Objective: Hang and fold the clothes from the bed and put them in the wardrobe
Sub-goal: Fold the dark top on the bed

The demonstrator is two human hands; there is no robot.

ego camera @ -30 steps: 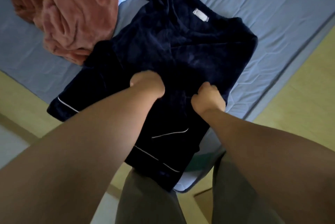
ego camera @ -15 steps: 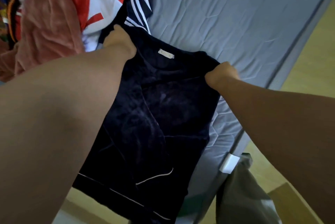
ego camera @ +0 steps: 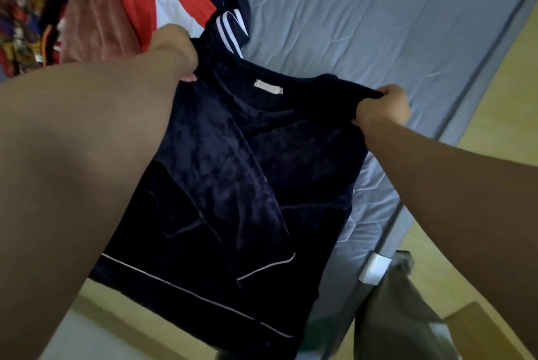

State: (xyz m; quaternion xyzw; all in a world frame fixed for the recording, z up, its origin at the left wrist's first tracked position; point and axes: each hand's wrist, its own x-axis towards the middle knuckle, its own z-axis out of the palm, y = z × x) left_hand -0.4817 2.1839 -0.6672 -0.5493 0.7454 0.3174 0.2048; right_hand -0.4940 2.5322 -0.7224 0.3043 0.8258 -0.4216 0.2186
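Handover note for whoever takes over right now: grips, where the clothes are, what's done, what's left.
Left grip: holds the navy top at one shoulder.
Right grip: pinches the other shoulder.
Navy top: stretched between them, label showing, collar end over the bed, hem past the bed's edge.
Pile of clothes: on the bed, beyond the left grip.
Done: nothing folded or hung in view.
Left: fold or hang this top, then the pile. Wardrobe not in view.
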